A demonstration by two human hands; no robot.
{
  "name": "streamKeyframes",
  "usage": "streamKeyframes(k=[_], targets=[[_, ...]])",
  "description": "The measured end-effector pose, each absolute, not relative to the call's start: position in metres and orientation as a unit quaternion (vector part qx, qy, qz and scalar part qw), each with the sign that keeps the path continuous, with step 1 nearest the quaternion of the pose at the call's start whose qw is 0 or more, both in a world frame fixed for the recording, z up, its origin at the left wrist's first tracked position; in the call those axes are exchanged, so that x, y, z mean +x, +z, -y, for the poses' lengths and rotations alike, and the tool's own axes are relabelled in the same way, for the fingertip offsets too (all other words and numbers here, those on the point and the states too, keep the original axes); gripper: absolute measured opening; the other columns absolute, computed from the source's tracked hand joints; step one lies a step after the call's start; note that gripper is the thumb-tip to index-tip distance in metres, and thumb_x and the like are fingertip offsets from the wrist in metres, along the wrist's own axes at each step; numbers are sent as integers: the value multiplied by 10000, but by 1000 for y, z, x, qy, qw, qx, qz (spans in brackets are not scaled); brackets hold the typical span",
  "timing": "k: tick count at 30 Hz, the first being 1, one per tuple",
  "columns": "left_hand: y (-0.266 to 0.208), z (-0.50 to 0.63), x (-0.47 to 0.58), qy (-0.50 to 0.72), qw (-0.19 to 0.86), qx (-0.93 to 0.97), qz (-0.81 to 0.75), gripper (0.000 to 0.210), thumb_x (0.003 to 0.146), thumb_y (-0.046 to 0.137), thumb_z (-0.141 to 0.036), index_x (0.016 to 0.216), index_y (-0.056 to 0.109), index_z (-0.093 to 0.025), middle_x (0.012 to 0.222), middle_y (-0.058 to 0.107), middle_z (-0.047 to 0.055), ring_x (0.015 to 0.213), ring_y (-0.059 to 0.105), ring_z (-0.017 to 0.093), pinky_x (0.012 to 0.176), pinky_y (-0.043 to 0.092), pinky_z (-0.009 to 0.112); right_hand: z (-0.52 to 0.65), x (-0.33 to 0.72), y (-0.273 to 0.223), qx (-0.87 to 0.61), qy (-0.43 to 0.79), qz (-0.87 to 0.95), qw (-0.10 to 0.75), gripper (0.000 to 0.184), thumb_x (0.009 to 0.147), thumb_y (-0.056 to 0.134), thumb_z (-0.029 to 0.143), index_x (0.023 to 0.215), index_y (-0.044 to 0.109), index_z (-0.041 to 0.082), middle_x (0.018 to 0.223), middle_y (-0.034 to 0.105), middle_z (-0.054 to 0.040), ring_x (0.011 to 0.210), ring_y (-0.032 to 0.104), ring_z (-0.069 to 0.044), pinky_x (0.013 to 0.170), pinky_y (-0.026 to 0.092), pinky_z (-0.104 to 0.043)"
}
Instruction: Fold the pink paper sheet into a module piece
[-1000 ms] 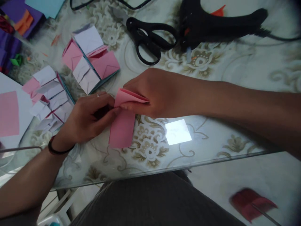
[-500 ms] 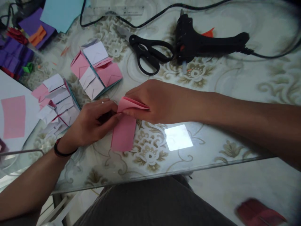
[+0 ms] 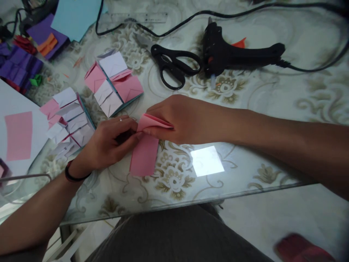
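Between my hands is a pink paper strip (image 3: 144,156), its upper end folded over and its lower end hanging toward the table's front edge. My left hand (image 3: 113,142) pinches the fold's left side with thumb and forefinger. From the right, my right hand (image 3: 170,118) grips the folded part, thumb pressed along the crease; most of its fingers are hidden behind. A folded pink and white paper piece (image 3: 114,82) lies just beyond my hands. Another pink and white folded piece (image 3: 71,122) sits beside my left wrist.
Black-handled scissors (image 3: 176,67) and a black glue gun (image 3: 240,52) with its cable lie at the back. Purple folded paper (image 3: 20,65), light blue sheets (image 3: 75,20) and a clear ruler (image 3: 136,18) are farther left. A white sheet (image 3: 39,127) carries a pink rectangle (image 3: 19,136).
The view has shifted slightly, so the things on the table appear a little lower and, at left, farther right. Both hands keep the same hold on the pink paper strip.
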State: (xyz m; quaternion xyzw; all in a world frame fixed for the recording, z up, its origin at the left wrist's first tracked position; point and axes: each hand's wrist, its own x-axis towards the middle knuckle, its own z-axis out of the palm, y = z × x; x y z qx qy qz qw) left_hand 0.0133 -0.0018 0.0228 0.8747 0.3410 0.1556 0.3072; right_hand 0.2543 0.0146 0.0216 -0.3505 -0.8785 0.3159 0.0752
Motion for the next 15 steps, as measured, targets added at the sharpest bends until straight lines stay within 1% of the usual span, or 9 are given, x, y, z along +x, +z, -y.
streamKeyframes(k=[4, 9, 12, 15], targets=[[23, 2, 13, 153, 307, 874, -344, 166, 1050, 594, -290, 900, 653, -250, 755, 637, 31, 632, 552, 159, 565, 418, 324, -14, 255, 20, -349, 320, 877, 81, 257, 1044, 566, 344, 877, 624, 156, 802, 653, -8, 710, 505, -108, 703, 309, -282], [22, 0, 13, 165, 298, 880, -330, 157, 1031, 634, -264, 884, 652, -212, 730, 601, -6, 620, 527, 123, 575, 412, 279, -14, 256, 22, -340, 320, 879, 91, 241, 1042, 557, 333, 895, 643, 162, 785, 654, -8, 708, 504, -114, 702, 317, -280], [21, 0, 13, 167, 293, 884, -323, 150, 1027, 641, -238, 884, 651, -194, 729, 596, -15, 616, 514, 103, 581, 409, 259, -14, 255, 22, -350, 323, 875, 82, 252, 1039, 562, 335, 878, 644, 160, 808, 669, -15, 719, 510, -116, 711, 318, -286], [21, 1, 12, 166, 293, 883, -326, 149, 1030, 635, -247, 889, 654, -202, 744, 624, -5, 627, 529, 111, 583, 416, 264, -14, 255, 23, -354, 324, 874, 76, 262, 1037, 573, 342, 859, 637, 160, 808, 667, -8, 712, 503, -113, 710, 316, -290]])
